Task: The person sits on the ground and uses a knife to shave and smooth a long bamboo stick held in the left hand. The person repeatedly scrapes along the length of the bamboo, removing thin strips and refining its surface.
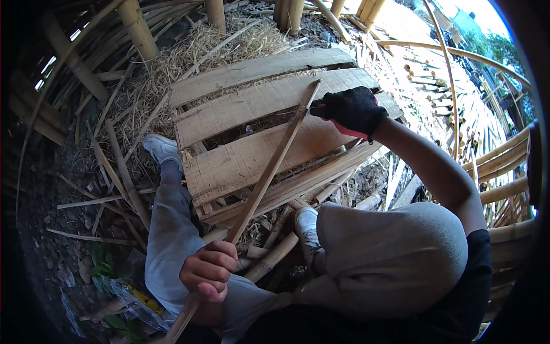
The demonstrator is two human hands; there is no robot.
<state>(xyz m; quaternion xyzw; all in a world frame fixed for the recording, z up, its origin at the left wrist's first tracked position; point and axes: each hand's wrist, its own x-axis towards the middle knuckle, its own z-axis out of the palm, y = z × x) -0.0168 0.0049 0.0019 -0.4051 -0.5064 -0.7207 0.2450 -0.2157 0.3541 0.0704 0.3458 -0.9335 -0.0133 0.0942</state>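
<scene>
A long split bamboo strip (268, 172) runs slantwise from my lap up across a wooden pallet (229, 160). My bare left hand (210, 269) is wrapped round its lower part. On my right hand (350, 114) is a black glove with red on the palm side. Its fingers are closed beside the strip's upper end, and a thin bit of metal, like a small blade, shows between them and the strip. The glove hides the rest of that tool. The strip's upper end rises over the pallet boards.
Dry straw shavings (246, 43) heap behind the pallet. Bamboo posts (137, 28) stand at the back, and cut bamboo poles (438, 103) are stacked at the right. Loose bamboo pieces (275, 258) lie between my feet. Clear plastic (134, 301) and green leaves are at lower left.
</scene>
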